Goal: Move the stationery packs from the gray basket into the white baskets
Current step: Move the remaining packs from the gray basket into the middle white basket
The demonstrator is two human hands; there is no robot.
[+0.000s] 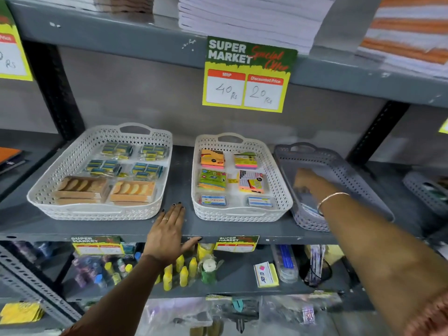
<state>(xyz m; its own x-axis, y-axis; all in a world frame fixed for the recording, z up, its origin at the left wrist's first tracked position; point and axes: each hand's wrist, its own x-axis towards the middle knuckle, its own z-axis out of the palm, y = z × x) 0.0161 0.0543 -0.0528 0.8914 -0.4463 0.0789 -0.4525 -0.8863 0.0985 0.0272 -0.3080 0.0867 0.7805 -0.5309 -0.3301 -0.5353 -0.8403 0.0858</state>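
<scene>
Two white baskets (101, 209) hold packs; gray basket (339, 166) nearly empty.

Perforated matt plastic gray basket (339, 166); white baskets (97, 207) alike; packs (132, 190) seemingly glossy-wrapped; shelf (179, 166) painted metal.

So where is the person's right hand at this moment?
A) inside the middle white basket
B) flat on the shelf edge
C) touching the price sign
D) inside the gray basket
D: the right hand reaches down inside the gray basket; its grip is blurred.

gap between white baskets (99, 170) (242, 178): left hand (168, 232) | overhead: upper shelf (135, 42)
</scene>
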